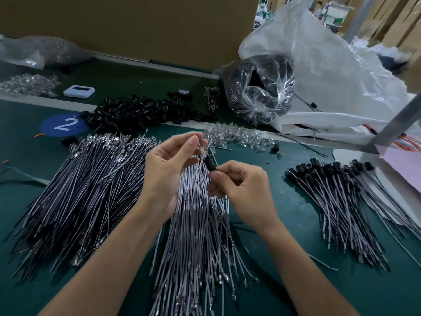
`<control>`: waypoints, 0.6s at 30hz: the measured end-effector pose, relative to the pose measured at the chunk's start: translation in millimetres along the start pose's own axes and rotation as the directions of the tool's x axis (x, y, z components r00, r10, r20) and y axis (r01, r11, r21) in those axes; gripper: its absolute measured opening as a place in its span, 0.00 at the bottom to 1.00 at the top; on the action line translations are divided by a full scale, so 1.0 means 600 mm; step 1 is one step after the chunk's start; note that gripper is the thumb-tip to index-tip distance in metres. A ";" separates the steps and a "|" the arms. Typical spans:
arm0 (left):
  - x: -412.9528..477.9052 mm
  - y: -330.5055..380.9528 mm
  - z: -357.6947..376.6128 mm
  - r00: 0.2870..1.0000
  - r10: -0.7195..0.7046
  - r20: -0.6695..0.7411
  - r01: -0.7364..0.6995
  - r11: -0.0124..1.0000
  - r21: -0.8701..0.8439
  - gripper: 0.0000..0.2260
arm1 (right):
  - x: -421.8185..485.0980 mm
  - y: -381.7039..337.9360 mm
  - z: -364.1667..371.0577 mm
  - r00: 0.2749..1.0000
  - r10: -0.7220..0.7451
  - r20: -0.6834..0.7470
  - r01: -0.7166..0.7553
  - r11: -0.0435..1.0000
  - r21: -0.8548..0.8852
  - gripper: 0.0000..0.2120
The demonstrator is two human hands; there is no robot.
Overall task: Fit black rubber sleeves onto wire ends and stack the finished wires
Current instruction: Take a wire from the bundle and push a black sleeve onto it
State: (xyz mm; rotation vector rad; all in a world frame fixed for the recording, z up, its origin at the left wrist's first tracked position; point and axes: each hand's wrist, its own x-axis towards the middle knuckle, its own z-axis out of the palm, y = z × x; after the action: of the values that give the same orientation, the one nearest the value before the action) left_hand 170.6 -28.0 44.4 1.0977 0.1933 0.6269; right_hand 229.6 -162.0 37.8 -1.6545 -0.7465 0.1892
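Wire heap (196,247) beneath; left hand (168,169) pinches wire end (205,149), right hand (241,190) pinches sleeve (210,164): keep aligned, push straight

Bare green mat (298,201): 1 open lane between centre wire bundle (196,224) and sleeved stack (337,208) at right; 2nd bare patch far left by blue disc (62,124). Left wire pile (75,195) fills left side. Centre taken (left hand (166,169) pinches wire end (205,148), right hand (241,185) pinches sleeve (210,164), above bundle). Far side walled: sleeve heap (141,112), clear caps (234,135), wrapped roll (259,87), white bag (330,76). Metal post (396,119) slants across right.
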 end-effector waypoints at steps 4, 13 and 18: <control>-0.001 0.002 -0.001 1.000 -0.013 -0.023 0.011 0.998 -0.067 0.05 | -0.001 0.001 -0.001 1.000 -0.003 -0.010 0.003 0.998 0.061 0.04; -0.005 -0.003 0.006 1.000 0.005 0.003 -0.004 0.998 -0.069 0.07 | -0.002 0.006 -0.001 0.998 -0.046 -0.035 0.049 0.994 0.098 0.04; -0.004 -0.005 0.005 1.000 -0.010 0.008 0.010 0.997 -0.076 0.06 | -0.002 0.008 0.000 0.996 -0.073 -0.051 0.076 0.995 0.071 0.06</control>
State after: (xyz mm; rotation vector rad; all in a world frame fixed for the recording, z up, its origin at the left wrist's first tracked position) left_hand 171.0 -32.8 42.6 1.0249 0.1668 0.6164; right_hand 230.7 -163.0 33.0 -1.5541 -0.7550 0.1217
